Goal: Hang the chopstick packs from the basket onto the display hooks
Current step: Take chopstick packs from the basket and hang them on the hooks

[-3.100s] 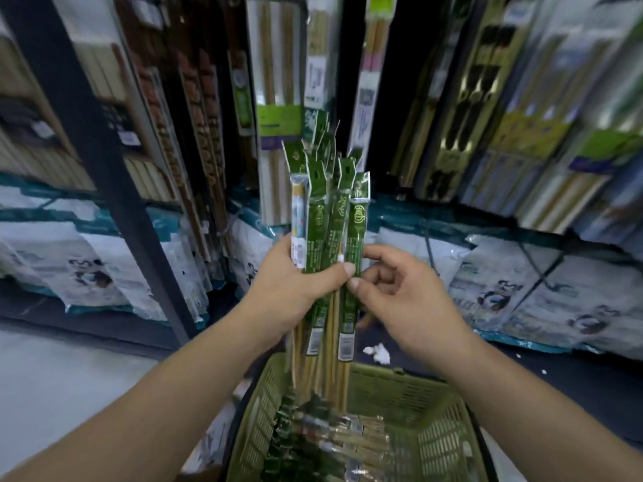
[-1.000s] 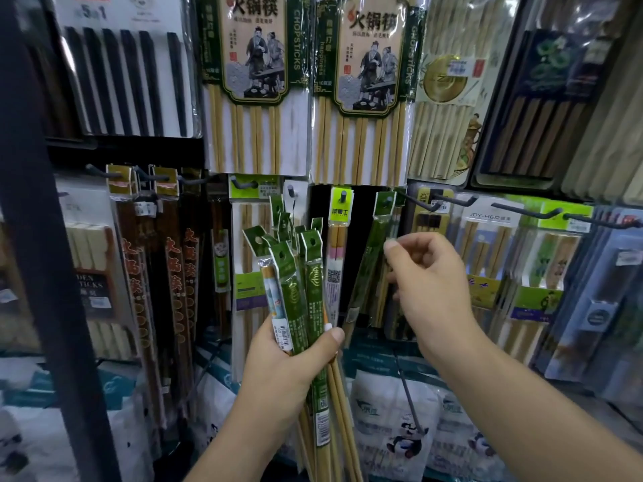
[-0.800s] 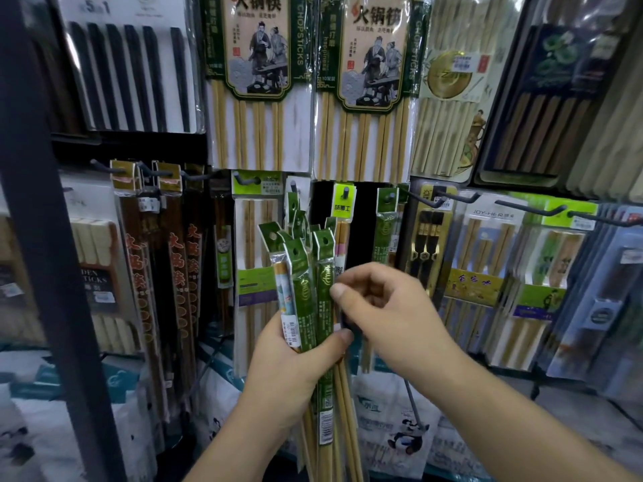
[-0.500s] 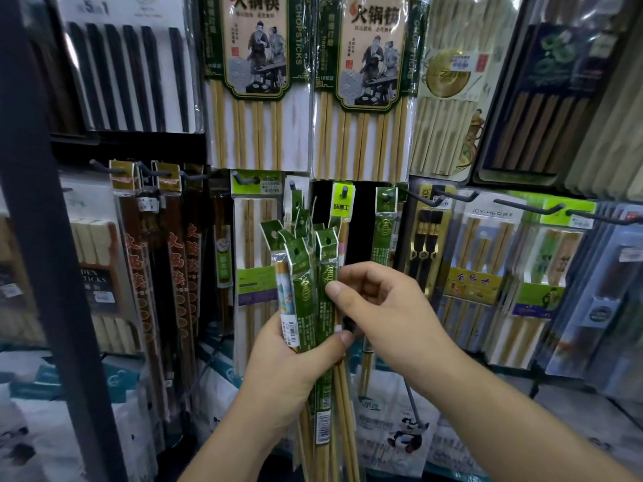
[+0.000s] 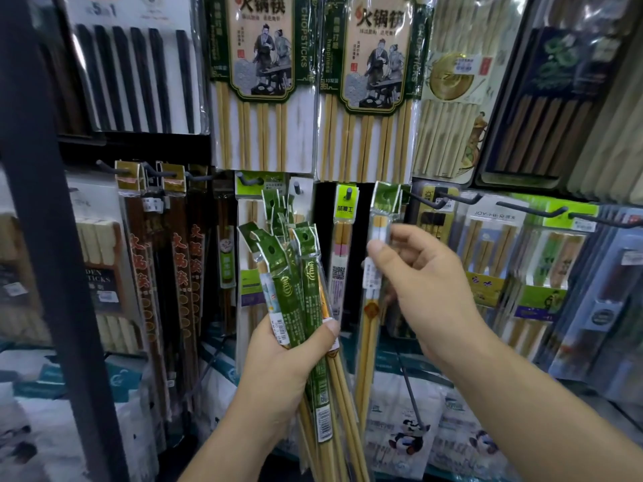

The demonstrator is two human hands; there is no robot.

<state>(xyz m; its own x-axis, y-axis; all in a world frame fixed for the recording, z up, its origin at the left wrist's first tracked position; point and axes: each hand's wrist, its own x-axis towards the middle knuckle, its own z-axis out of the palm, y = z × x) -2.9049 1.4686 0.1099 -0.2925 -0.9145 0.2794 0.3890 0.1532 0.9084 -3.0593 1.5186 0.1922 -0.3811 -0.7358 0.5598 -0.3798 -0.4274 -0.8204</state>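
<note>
The background is a shop display wall full of hanging chopstick packs, with dark hooks [image 5: 529,209] that stick out toward the camera. In front of it, the left hand [image 5: 288,360] has its grip closed around a bundle of green packs [image 5: 295,273], which stands upright and fans out at the top. The right hand [image 5: 428,290] pinches a single pack [image 5: 379,227] between thumb and fingers. Its green header [image 5: 385,200] is at the height of the hooks, just beside a yellow-tagged pack [image 5: 345,207]. Whether the header is already on a hook, I cannot tell.
</note>
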